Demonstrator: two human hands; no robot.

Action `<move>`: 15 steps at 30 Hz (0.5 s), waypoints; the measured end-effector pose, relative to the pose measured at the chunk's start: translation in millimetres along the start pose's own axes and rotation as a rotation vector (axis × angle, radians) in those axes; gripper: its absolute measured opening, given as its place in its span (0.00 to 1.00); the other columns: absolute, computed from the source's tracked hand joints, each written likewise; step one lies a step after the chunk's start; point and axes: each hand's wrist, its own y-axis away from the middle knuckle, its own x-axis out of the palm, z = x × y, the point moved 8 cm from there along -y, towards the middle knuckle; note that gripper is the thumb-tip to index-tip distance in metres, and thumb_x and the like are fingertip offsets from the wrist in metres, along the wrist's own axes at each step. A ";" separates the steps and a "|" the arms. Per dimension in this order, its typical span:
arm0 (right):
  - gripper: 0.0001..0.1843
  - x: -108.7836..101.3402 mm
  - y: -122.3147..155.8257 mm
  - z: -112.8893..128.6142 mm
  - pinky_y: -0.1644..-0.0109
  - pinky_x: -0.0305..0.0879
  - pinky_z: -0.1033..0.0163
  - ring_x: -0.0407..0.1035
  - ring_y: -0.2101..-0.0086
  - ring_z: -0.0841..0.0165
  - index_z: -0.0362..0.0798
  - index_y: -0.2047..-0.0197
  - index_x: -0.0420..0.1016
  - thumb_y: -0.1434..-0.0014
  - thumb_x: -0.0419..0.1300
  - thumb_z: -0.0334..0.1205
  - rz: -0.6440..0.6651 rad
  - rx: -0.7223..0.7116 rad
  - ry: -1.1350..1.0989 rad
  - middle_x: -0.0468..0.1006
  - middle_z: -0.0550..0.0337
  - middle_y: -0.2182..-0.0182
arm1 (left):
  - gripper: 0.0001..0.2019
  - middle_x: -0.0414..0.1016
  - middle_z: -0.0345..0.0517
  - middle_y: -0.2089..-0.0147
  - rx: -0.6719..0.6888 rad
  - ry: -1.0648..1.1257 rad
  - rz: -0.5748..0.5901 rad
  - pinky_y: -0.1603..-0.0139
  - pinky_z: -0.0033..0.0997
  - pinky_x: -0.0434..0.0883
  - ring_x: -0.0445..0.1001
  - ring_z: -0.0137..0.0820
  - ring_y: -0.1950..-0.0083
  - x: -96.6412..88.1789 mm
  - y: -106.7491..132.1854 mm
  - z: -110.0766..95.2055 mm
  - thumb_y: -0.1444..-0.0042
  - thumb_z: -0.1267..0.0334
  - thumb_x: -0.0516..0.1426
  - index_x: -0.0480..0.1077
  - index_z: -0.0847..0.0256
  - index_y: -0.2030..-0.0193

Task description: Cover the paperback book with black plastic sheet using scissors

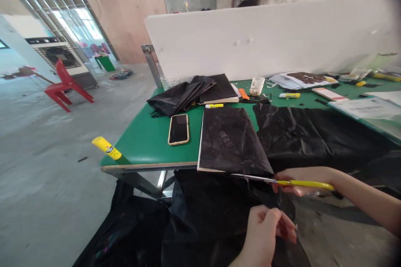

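A book covered in black sheet (232, 139) lies at the table's front edge, with pale page edges showing at its left and lower sides. My right hand (302, 181) grips yellow-handled scissors (307, 184), whose blades point left along the book's lower edge. Black sheet material (216, 212) hangs below that edge, down over my lap. Below the scissors, my left hand (266, 231) is closed, thumb against fingers, on the hanging black sheet; the exact grip is partly hidden.
On the green table (138, 142) are a phone (178, 129), an upright yellow glue stick (106, 148) at the left corner, folded black sheets (181, 96), and another black sheet (300, 133). A white divider board (266, 41) stands behind. A red chair (67, 85) is off left.
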 end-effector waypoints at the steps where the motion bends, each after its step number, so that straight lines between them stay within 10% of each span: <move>1: 0.40 2.4 1.3 2.8 0.65 0.57 0.63 0.60 0.67 0.67 0.41 0.50 0.68 0.52 0.53 0.68 0.019 -0.019 -0.001 0.69 0.53 0.63 | 0.14 0.67 0.45 0.82 0.005 0.000 0.005 0.73 0.28 0.61 0.64 0.27 0.79 0.4 0.1 -0.3 0.56 0.57 0.51 0.69 0.66 0.82; 15: 0.41 4.5 -21.4 25.0 0.69 0.57 0.65 0.59 0.69 0.69 0.42 0.50 0.68 0.51 0.49 0.71 0.088 -0.098 0.020 0.67 0.58 0.67 | 0.12 0.66 0.45 0.82 0.001 0.044 -0.007 0.74 0.29 0.61 0.65 0.27 0.80 0.4 -0.2 2.2 0.56 0.59 0.51 0.67 0.66 0.82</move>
